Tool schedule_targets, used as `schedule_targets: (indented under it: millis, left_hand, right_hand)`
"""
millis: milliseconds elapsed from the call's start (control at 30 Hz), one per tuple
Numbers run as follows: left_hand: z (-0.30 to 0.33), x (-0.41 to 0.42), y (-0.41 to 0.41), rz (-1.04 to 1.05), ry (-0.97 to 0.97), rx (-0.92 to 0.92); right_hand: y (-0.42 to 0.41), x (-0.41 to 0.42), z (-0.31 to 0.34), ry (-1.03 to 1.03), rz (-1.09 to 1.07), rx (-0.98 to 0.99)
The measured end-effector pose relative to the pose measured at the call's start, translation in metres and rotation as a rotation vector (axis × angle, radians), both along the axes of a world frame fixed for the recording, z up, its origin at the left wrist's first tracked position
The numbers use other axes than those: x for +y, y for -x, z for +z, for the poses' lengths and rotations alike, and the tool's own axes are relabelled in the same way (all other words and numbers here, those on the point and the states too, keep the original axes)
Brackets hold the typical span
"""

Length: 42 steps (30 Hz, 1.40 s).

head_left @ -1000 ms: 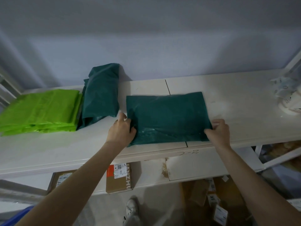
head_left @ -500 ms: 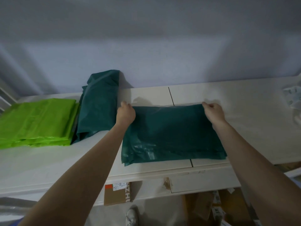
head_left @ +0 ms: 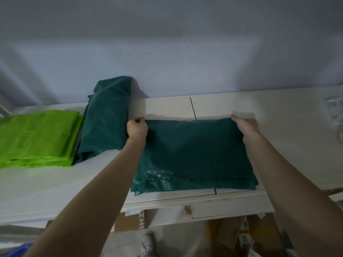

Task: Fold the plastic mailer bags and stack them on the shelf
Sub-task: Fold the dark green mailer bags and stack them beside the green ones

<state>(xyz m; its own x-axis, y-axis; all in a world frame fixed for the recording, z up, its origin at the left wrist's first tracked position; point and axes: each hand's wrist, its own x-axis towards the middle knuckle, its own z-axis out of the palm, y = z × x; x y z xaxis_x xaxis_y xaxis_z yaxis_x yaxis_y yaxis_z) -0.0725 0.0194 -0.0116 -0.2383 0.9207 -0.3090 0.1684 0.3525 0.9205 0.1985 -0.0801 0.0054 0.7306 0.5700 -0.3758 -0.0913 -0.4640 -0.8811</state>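
We've got our left hand [head_left: 137, 129] and right hand [head_left: 245, 125] pinching the far corners of the crinkly dark-green mailer bag [head_left: 194, 154], lying mid-frame on the white shelf [head_left: 55, 182].

Cut off and unclear around the shelf [head_left: 241, 108]

The lime bag stack [head_left: 37, 138] on it runs off-frame left; a pale blurred item [head_left: 335, 112] is clipped right; box labels [head_left: 244, 238] beneath are unreadable.

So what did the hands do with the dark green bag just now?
Both hands, left hand and right hand, moved from the dark green mailer bag's near corners to its far corners, gripping there. The dark green stack and lime green stack stayed put.
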Motion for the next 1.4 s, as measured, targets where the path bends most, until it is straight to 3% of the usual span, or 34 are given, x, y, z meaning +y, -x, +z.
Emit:
schedule_targets:
  millis: [267, 400, 533, 633, 700, 800, 933, 1233, 1400]
  left_hand:
    - [0.000, -0.004, -0.006, 0.034, -0.073, 0.124]
    - [-0.003, -0.006, -0.006, 0.031, -0.094, 0.175]
    - [-0.005, -0.006, -0.008, -0.110, -0.103, 0.341]
    - [0.002, -0.021, -0.013, -0.235, -0.349, 0.602]
    - [0.007, -0.038, -0.020, -0.407, -0.569, 0.723]
    - [0.003, -0.055, -0.033, -0.763, -0.544, 0.891]
    - [-0.014, -0.064, -0.030, -0.944, -0.376, 1.034]
    - [-0.012, -0.062, -0.032, -0.873, -0.318, 0.974]
    - [-0.003, -0.048, -0.017, -0.834, -0.184, 1.011]
  right_hand:
    - [-0.003, 0.000, -0.002, -0.013, -0.063, -0.051]
    - [0.000, 0.000, -0.012, -0.022, -0.050, -0.183]
    - [0.003, 0.000, -0.018, 0.018, 0.027, -0.332]
    - [0.014, 0.000, -0.014, 0.080, 0.093, -0.717]
    - [0.039, -0.002, -0.009, -0.045, 0.250, -0.960]
    - [0.087, -0.007, -0.008, -0.096, 0.623, -1.105]
    - [0.115, -0.013, -0.031, 0.179, 0.896, -1.047]
    - [0.115, -0.011, -0.035, 0.165, 0.850, -1.067]
    - [0.088, -0.013, -0.025, 0.349, 0.830, -0.987]
